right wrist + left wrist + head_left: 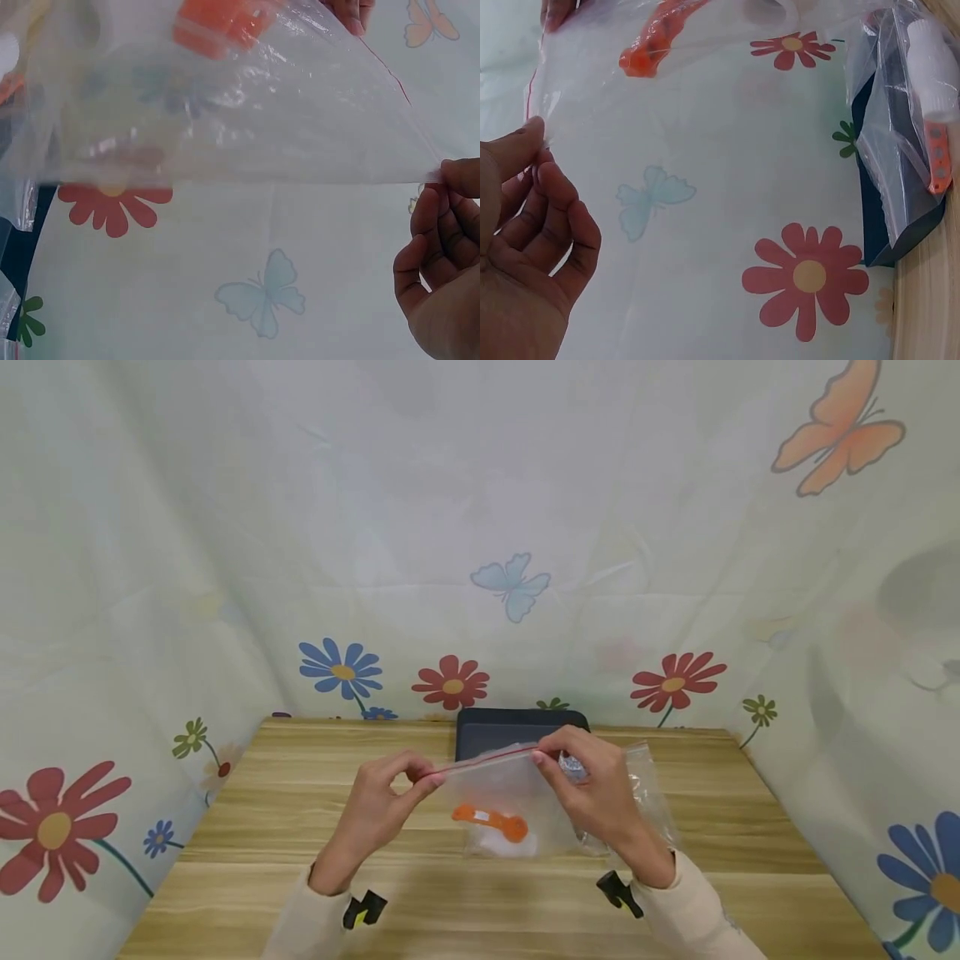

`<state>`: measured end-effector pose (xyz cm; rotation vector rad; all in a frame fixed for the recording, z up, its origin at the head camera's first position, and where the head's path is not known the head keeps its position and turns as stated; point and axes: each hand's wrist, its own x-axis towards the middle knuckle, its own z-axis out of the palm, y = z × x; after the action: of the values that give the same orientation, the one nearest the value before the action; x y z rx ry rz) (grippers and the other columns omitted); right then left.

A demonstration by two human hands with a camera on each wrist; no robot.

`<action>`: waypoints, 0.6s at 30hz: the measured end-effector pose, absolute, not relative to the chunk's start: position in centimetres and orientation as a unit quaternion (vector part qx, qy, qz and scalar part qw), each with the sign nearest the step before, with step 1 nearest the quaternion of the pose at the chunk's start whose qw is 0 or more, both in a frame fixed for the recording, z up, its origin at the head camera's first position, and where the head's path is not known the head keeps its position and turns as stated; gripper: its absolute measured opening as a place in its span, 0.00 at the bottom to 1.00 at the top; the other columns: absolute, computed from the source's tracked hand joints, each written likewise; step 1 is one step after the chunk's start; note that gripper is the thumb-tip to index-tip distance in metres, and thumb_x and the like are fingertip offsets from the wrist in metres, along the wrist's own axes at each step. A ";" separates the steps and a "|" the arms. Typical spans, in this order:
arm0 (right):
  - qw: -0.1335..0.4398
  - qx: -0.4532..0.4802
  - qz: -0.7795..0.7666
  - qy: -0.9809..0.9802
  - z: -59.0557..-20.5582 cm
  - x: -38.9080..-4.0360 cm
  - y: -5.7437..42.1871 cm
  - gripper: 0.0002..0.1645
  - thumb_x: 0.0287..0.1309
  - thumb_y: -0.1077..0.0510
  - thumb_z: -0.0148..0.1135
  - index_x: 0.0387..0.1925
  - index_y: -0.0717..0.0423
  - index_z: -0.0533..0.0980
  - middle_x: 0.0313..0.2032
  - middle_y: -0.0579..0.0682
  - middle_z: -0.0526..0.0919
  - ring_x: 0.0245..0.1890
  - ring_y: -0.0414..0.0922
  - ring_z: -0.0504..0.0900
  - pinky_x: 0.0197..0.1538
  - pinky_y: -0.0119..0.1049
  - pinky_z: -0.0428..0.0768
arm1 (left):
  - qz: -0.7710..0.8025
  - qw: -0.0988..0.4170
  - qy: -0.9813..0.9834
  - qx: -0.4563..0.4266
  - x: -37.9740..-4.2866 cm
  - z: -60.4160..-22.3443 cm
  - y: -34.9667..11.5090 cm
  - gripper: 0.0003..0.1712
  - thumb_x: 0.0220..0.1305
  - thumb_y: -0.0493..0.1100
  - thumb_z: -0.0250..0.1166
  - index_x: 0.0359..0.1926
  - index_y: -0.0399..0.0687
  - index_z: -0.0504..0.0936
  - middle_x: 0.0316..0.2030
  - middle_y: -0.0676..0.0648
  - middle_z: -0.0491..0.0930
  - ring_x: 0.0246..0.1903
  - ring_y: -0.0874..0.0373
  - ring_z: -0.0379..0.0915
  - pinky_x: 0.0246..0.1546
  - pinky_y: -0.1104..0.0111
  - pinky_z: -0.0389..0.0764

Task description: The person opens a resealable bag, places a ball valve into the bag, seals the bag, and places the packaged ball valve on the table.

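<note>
A clear zip bag (pixel 498 789) with a red line along its top edge hangs upright between both hands. My left hand (pixel 375 803) pinches one top corner between thumb and forefinger. At the other end of that edge, my right hand (pixel 600 789) pinches the bag the same way. Inside, low down, lies a long orange piece with a rounded end (pixel 513 828); its exact kind is unclear. Something white (pixel 506 843) shows beneath it, blurred by the plastic. In the right wrist view the bag (pixel 300 135) is stretched taut towards the right thumb.
A dark blue tray (pixel 487 727) stands at the back of the wooden table (pixel 322 860), against a flowered cloth. More clear bags (pixel 648 785) lie behind the right hand. In the left wrist view, a white bottle (pixel 932 67) and an orange strip (pixel 937 157) appear by clear plastic.
</note>
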<state>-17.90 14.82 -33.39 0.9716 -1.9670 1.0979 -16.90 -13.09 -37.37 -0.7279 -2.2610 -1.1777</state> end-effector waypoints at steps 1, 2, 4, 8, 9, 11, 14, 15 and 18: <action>0.336 0.372 0.422 -0.756 -33.5 -17.9 14.8 0.09 0.49 0.70 0.70 0.32 0.55 0.82 0.29 0.46 0.84 0.29 0.38 0.78 0.36 0.22 0.76 | -0.429 0.247 -0.827 -0.266 -16.9 -37.4 -13.4 0.06 0.58 0.40 0.70 0.37 0.51 0.84 0.28 0.57 0.81 0.28 0.67 0.73 0.31 0.74 0.78; 0.335 0.372 0.422 -0.756 -33.7 -18.0 14.7 0.09 0.50 0.69 0.70 0.32 0.54 0.82 0.29 0.46 0.84 0.29 0.37 0.78 0.36 0.22 0.75 | -0.426 0.251 -0.827 -0.267 -16.8 -37.4 -13.6 0.06 0.58 0.39 0.70 0.37 0.51 0.84 0.28 0.56 0.81 0.29 0.67 0.74 0.32 0.74 0.78; 0.334 0.375 0.422 -0.755 -34.3 -18.1 14.5 0.10 0.50 0.69 0.70 0.32 0.53 0.81 0.27 0.44 0.83 0.28 0.36 0.77 0.35 0.22 0.75 | -0.419 0.256 -0.829 -0.267 -16.7 -37.4 -14.2 0.06 0.59 0.38 0.69 0.38 0.50 0.84 0.30 0.56 0.82 0.31 0.66 0.74 0.34 0.75 0.79; 0.330 0.397 0.425 -0.744 -35.7 -18.2 13.8 0.11 0.49 0.70 0.69 0.32 0.52 0.81 0.26 0.42 0.81 0.26 0.35 0.75 0.33 0.23 0.73 | -0.410 0.266 -0.829 -0.272 -16.4 -37.6 -15.4 0.05 0.61 0.37 0.67 0.39 0.48 0.84 0.31 0.55 0.81 0.32 0.66 0.74 0.36 0.75 0.78; 0.327 0.401 0.426 -0.742 -36.0 -18.2 13.6 0.12 0.49 0.70 0.69 0.32 0.51 0.80 0.26 0.42 0.81 0.26 0.35 0.74 0.32 0.23 0.72 | -0.410 0.268 -0.828 -0.274 -16.4 -37.7 -15.7 0.04 0.62 0.36 0.67 0.39 0.47 0.83 0.30 0.55 0.80 0.32 0.66 0.73 0.36 0.75 0.77; 0.321 0.410 0.429 -0.738 -36.8 -18.2 13.0 0.11 0.50 0.70 0.69 0.32 0.51 0.80 0.26 0.42 0.81 0.25 0.35 0.74 0.31 0.23 0.72 | -0.409 0.266 -0.829 -0.275 -16.4 -38.0 -16.4 0.04 0.63 0.36 0.66 0.38 0.48 0.83 0.29 0.56 0.79 0.32 0.66 0.73 0.36 0.74 0.77; 0.300 0.409 0.428 -0.748 -37.6 -18.1 12.2 0.09 0.54 0.67 0.68 0.32 0.49 0.80 0.27 0.41 0.81 0.25 0.34 0.73 0.31 0.23 0.71 | -0.401 0.262 -0.835 -0.271 -16.3 -38.5 -17.5 0.03 0.64 0.36 0.65 0.36 0.50 0.82 0.28 0.58 0.77 0.31 0.67 0.71 0.35 0.74 0.76; 0.292 0.410 0.429 -0.750 -37.9 -18.0 11.9 0.09 0.55 0.66 0.68 0.33 0.49 0.80 0.27 0.41 0.81 0.26 0.33 0.73 0.31 0.23 0.71 | -0.398 0.262 -0.836 -0.271 -16.3 -38.7 -17.8 0.04 0.64 0.36 0.65 0.36 0.50 0.82 0.28 0.59 0.76 0.30 0.68 0.71 0.34 0.74 0.75; 0.275 0.412 0.426 -0.757 -38.6 -17.9 11.0 0.07 0.56 0.65 0.67 0.33 0.49 0.80 0.27 0.41 0.81 0.26 0.33 0.73 0.30 0.21 0.70 | -0.385 0.263 -0.844 -0.265 -16.1 -39.3 -18.8 0.07 0.63 0.34 0.65 0.35 0.52 0.81 0.27 0.61 0.75 0.29 0.69 0.70 0.33 0.73 0.75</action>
<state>-17.87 11.02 -38.56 1.1075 -2.0350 1.1459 -16.07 -18.77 -39.33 -0.7157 -2.2843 -1.0404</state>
